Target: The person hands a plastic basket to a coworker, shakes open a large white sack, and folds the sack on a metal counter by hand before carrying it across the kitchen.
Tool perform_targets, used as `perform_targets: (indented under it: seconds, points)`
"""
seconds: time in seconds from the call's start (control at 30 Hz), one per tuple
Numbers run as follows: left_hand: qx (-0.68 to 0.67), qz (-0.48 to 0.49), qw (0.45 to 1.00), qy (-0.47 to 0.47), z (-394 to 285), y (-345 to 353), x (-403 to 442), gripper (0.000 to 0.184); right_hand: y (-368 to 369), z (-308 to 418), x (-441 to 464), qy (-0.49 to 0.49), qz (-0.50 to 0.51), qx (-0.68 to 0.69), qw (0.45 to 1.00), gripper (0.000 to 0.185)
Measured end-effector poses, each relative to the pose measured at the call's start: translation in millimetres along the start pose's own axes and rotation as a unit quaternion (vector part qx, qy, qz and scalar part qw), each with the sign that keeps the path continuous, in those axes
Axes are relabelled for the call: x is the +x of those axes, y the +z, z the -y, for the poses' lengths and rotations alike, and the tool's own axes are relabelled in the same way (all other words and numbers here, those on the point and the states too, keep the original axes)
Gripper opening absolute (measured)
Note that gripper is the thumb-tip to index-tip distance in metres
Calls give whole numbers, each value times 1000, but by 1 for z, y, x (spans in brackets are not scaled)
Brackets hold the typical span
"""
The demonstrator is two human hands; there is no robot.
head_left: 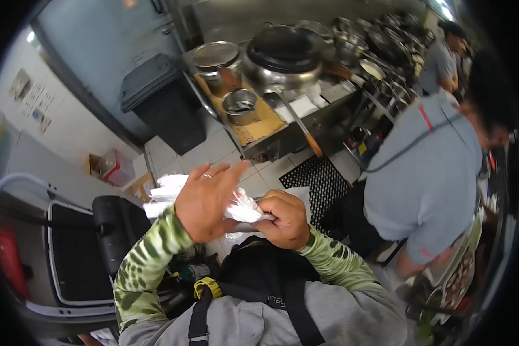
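White crumpled cloth or paper (168, 189) lies bunched beneath and beside my left hand (209, 202), whose fingers are raised and apart, palm side toward it. One finger of that hand wears a ring. My right hand (284, 219) is closed around the end of a thin grey object (266, 217), with the white material bunched against it. What this object is cannot be made out. Both hands are close together in front of my chest, and green patterned sleeves cover my forearms.
A co-worker in a grey shirt (427, 167) bends close on the right; another person (442, 60) stands farther back. Ahead is a stove counter with a large wok (285, 49), a pot (240, 104) and a ladle (297, 118). A dark bin (164, 106) stands ahead left, a black perforated mat (317, 179) on the floor.
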State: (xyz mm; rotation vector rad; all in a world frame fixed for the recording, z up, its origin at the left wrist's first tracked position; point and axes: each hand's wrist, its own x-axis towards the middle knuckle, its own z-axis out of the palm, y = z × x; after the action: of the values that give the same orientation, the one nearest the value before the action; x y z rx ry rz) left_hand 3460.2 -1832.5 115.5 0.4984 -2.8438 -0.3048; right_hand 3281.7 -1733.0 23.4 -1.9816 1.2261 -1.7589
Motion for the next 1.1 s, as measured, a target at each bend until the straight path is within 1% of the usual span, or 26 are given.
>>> perform_targets:
  seconds: [0.07,0.1,0.13,0.17,0.2,0.23,0.27,0.3,0.33,0.4,0.5,0.53,0.57,0.6,0.67,0.7,0.8,0.83,0.93,0.97,1.07,1.1]
  points:
    - [-100,10,993,58,19,10,-10,58,-8,5,-20,-5,-27,-32,999,30]
    - [-160,37,977,133,19,16,8,46,-30,18,-35,13,-39,-58,997,35]
    - [-159,34,978,128,-2,2,17,25,-45,27,-47,41,-12,-105,994,42]
    - [-168,3,978,121,-20,-11,16,26,-56,32,-63,62,-1,-131,989,45]
    - [-184,-6,976,118,-34,-26,17,27,-68,35,-81,85,11,-153,985,48]
    - [-84,-38,978,189,-40,-46,15,31,-78,41,-99,102,16,-184,977,50]
    - [-107,-36,981,156,-42,-60,6,33,-88,49,-113,116,27,-211,970,51]
    - [-139,-87,967,197,-29,-63,-1,35,-87,59,-129,130,42,-233,963,53]
    - [-179,-123,953,213,-28,-65,-7,35,-84,72,-147,142,13,-237,961,53]
    - [-201,-113,946,227,-35,-77,-12,34,-78,96,-176,152,-32,-248,956,54]
    - [-92,-74,946,303,-62,-96,-8,37,-63,136,-211,186,-97,-260,943,61]
    - [-61,-129,949,280,-67,-95,-13,38,-59,152,-223,195,-119,-266,936,63]
    - [-31,-183,949,255,-70,-94,-17,38,-55,165,-239,198,-155,-288,924,71]
    - [-31,-224,945,236,-69,-97,-19,39,-51,178,-255,195,-210,-273,918,73]
    - [-81,-279,930,224,-66,-108,-11,39,-40,201,-287,177,-327,-245,896,78]
    - [-105,-298,923,220,-67,-116,-5,40,-38,213,-305,184,-351,-196,897,77]
    - [-188,-327,903,208,-79,-131,18,41,-49,270,-334,186,-266,-360,874,70]
    - [-215,-330,896,203,-85,-139,26,41,-53,290,-339,204,-250,-360,875,64]
    - [-275,-327,879,214,-106,-166,60,42,-77,321,-358,169,-195,-428,866,64]
    - [-290,-326,873,220,-109,-174,72,42,-85,326,-363,203,-168,-443,857,66]
    - [-338,-308,860,225,-120,-182,95,43,-106,338,-370,200,-137,-390,888,66]
    - [-353,-296,859,223,-128,-178,102,44,-109,352,-372,199,-116,-437,870,58]
